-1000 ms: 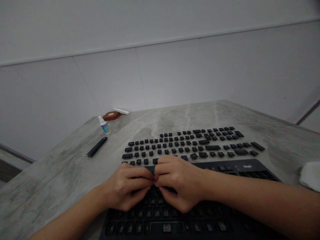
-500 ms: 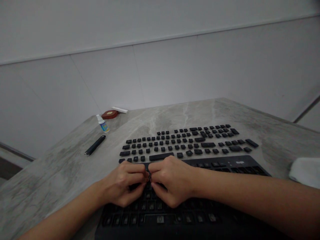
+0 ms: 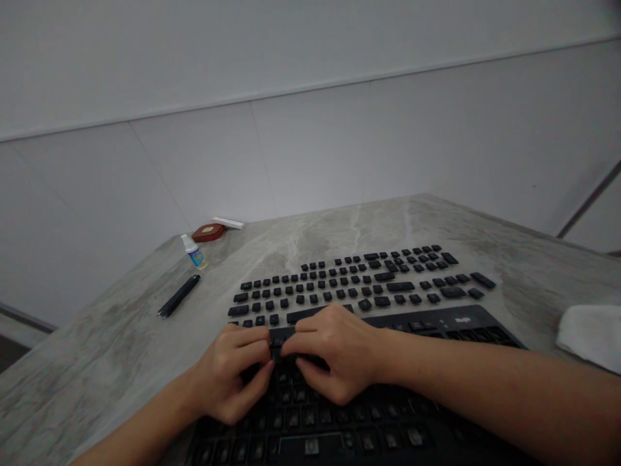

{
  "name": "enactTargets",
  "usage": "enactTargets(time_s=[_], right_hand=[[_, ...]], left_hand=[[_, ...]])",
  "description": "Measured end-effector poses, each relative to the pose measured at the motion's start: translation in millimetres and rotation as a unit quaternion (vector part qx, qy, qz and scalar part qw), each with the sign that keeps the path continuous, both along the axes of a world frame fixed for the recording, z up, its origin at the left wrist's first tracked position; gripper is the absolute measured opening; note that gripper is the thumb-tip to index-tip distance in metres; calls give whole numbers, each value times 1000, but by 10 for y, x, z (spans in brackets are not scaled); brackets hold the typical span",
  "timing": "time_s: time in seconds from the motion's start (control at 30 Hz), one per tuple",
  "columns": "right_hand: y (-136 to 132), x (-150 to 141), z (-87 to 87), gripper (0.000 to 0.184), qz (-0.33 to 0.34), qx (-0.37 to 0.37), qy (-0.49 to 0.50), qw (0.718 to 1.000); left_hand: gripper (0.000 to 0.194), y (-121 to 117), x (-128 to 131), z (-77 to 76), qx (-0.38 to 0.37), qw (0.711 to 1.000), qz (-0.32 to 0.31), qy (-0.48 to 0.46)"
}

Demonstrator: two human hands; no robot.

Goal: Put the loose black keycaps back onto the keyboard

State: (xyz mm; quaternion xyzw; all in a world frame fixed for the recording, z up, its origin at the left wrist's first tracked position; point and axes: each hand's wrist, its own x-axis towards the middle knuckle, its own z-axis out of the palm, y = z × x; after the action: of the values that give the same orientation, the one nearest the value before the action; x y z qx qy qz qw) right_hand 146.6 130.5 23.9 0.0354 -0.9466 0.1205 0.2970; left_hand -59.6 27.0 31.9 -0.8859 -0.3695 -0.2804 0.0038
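A black keyboard [image 3: 310,446] lies at the front of the table, most of its key sockets bare and a few keycaps along its top row. Over its upper left part, my left hand [image 3: 237,369] is closed, thumb and fingertips together; anything pinched there is hidden or too small to make out. Just to the right is my right hand [image 3: 334,353], its curled index finger reaching down to the upper row and its thumb parted from it. I see nothing in its grip. Loose black keycaps lie in rows behind the keyboard, among them a long space bar [image 3: 295,317].
On the left of the marbled table [image 3: 121,349] are a dark stick-like tool [image 3: 178,296] and a small spray bottle [image 3: 195,252]. Behind them lie a reddish-brown box [image 3: 208,233] and a white strip [image 3: 228,223]. A white cloth [image 3: 589,336] lies at the right. A wall backs the table.
My hands were pinched together over the upper row; now a small gap parts them. The left hand has drawn left and slightly down, and my right thumb and index finger have spread. The view tilted slightly.
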Motion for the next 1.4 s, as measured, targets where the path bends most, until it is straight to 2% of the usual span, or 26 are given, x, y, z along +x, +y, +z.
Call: enactTargets(time_s=[0.1,0.23,0.37,0.53,0.67,0.77,0.87,1.0,1.07,1.17,1.27,1.4], right_hand=[[2,-3,-10,16,4,-1,-51,999],[26,-8,-36,18,-5,-15,-49,999],[51,-3,-33,18,-2,-28,-41,999],[60,4,-32,16,4,-7,-30,1000],[74,5,-47,18,6,2,-32,999],[111,6,-31,16,-19,4,-31,999],[179,24,41,23,-92,-15,-29,995],[397,65,195,22,-246,-27,-92,965],[583,63,260,20,-294,-30,-113,949],[909,-9,313,18,-310,-33,-141,940],[1176,-161,331,15,-298,-30,-180,937],[1331,-405,346,13,-293,-22,-230,928]], left_hand=[[15,19,22,23,-16,1000,-13,20],[14,13,18,20,-26,999,-2,29],[23,9,9,10,-27,999,-12,30],[18,25,24,9,-22,999,-27,17],[23,27,15,0,-33,999,-28,23],[23,22,2,-3,-44,998,-27,27],[22,23,2,0,-56,998,-26,27],[23,47,19,-4,-67,997,-27,15],[26,63,24,-14,-69,997,-30,10],[28,74,22,-24,-72,997,-32,11],[29,60,17,-21,-72,997,-31,11],[27,46,17,-12,-72,997,-27,6]])
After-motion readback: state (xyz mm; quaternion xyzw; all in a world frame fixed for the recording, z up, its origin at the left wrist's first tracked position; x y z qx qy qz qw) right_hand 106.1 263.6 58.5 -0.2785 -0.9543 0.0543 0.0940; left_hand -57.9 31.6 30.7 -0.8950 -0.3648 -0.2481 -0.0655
